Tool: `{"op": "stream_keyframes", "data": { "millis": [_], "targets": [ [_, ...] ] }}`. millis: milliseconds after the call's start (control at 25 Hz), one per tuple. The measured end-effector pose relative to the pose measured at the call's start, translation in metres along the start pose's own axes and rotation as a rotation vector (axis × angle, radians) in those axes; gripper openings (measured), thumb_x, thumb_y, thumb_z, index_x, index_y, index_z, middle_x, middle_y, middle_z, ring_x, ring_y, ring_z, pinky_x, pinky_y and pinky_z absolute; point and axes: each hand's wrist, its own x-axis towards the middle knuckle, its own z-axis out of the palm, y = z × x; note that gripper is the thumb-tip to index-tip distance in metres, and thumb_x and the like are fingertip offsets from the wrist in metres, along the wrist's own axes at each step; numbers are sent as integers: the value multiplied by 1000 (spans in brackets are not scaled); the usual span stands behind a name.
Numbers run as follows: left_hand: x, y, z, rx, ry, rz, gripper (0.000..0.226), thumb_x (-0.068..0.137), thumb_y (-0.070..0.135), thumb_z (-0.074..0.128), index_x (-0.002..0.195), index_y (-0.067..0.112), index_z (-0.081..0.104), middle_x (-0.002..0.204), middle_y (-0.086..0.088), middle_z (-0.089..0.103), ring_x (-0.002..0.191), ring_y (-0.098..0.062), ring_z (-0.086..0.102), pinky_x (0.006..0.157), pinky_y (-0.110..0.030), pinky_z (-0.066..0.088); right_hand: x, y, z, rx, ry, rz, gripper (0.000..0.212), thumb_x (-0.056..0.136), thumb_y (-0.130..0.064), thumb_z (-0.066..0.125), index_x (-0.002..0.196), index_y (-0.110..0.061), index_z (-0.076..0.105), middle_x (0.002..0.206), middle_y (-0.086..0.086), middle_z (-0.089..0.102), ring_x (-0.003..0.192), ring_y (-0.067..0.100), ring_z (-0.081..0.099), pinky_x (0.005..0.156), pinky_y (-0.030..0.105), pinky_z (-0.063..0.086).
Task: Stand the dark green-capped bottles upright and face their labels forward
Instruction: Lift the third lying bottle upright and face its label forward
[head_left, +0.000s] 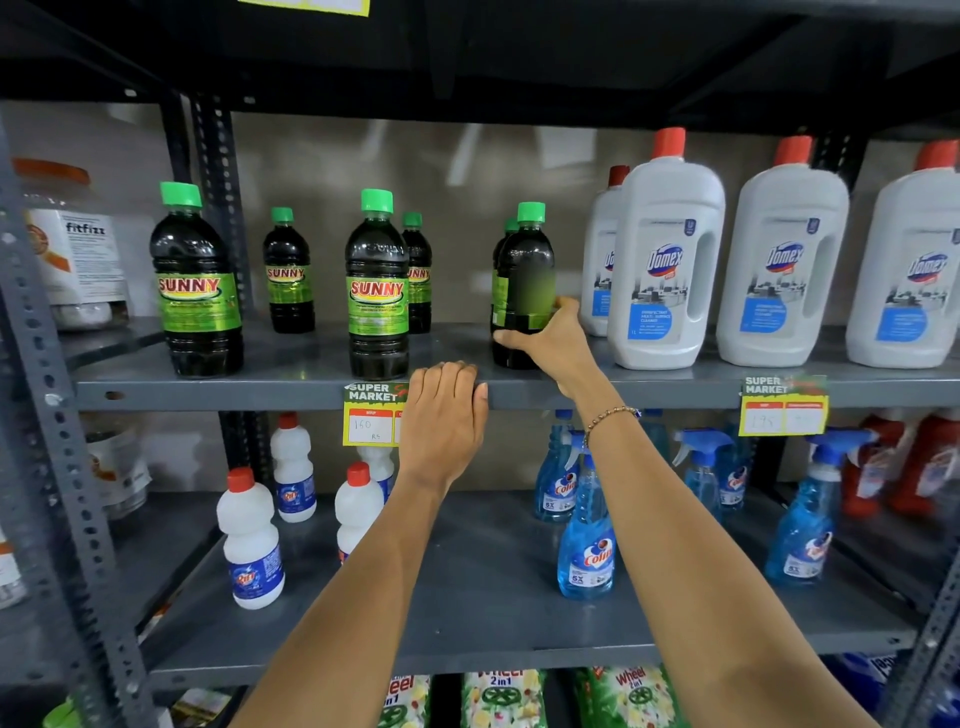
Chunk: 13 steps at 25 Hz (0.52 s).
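Several dark bottles with green caps stand upright on the grey shelf (291, 387). Two front ones, the left bottle (195, 283) and the middle bottle (377, 291), show their SUNNY labels forward, as do two smaller ones behind, one (287, 273) and another (418, 273). My right hand (550, 340) grips the lower body of the right bottle (524, 270), whose label is turned to the left, away from me. Another green cap (510, 225) peeks out behind it. My left hand (447, 410) rests on the shelf's front edge, fingers curled over it, holding no bottle.
White Domex jugs (665, 265) with red caps stand close to the right of the held bottle. A price tag (371, 415) hangs by my left hand. The lower shelf holds white bottles (252, 540) and blue spray bottles (587, 535). A metal upright (47, 395) stands at left.
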Motion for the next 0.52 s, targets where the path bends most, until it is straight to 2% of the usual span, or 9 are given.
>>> {"op": "stream_keyframes", "data": {
  "millis": [80, 240, 400, 520],
  "targets": [
    [0, 1, 0, 5, 3, -6, 32, 98, 25, 38, 103, 5, 62, 98, -10, 65, 88, -28, 59, 86, -39, 39, -1, 0, 2, -27, 20, -29, 86, 69, -27, 84, 131, -7, 28, 119, 2, 50, 106, 14, 51, 84, 24, 41],
    [0, 1, 1, -7, 15, -14, 31, 98, 25, 39, 101, 4, 62, 97, -10, 65, 87, -29, 58, 86, -38, 38, 1, -3, -1, 68, -48, 40, 80, 76, -11, 75, 136, -6, 23, 119, 5, 53, 102, 15, 53, 84, 25, 42],
    [0, 2, 1, -9, 13, -20, 31, 97, 25, 39, 101, 4, 62, 96, -10, 65, 87, -29, 58, 86, -38, 38, -2, 2, 1, -29, 49, -36, 79, 71, -18, 82, 131, -7, 31, 112, -2, 49, 101, 12, 50, 84, 23, 41],
    [0, 2, 1, -5, 12, -23, 32, 98, 26, 39, 101, 4, 62, 96, -10, 64, 86, -29, 58, 85, -38, 38, 2, 2, 1, 4, 38, -29, 84, 71, -16, 81, 135, -7, 28, 120, 1, 49, 103, 13, 50, 85, 23, 41]
  ]
}}
